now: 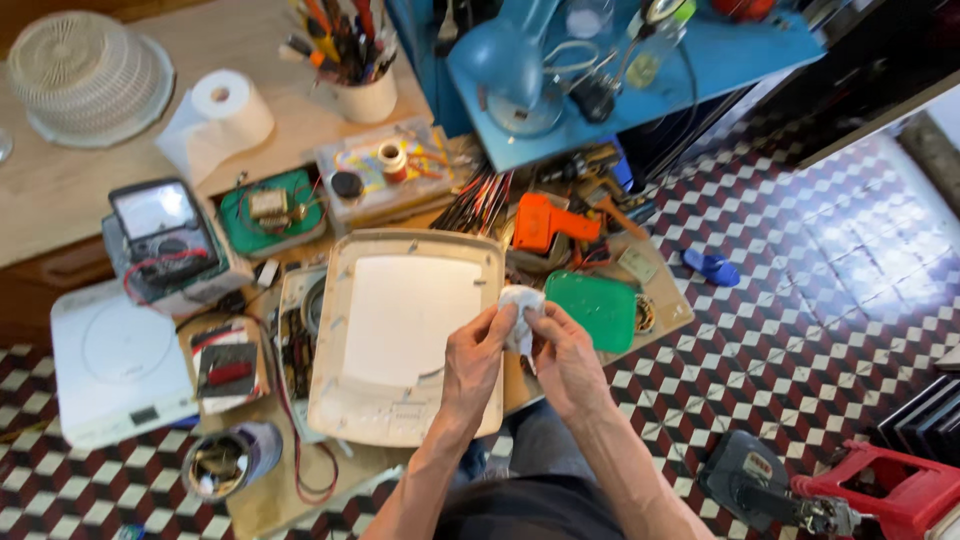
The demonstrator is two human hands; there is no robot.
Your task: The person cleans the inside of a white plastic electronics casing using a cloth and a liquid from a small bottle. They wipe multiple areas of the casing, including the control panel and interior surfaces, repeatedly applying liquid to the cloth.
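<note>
Both of my hands hold a crumpled white tissue [521,306] between them, just past the right edge of a beige plastic cover panel [345,400] that lies flat on the workbench with a white rectangle in its middle. My left hand [472,362] rests over the panel's lower right corner, fingers pinching the tissue. My right hand [566,360] grips the tissue from the right side. A green plastic lid [595,305] lies just right of my hands.
An analogue multimeter [165,235], a white induction hob [115,365], a paper roll [225,110], a pen cup [365,95], an orange glue gun [545,225], a blue desk lamp [510,60] and loose tools crowd the bench. Checkered floor tiles lie to the right, with a red machine [890,490].
</note>
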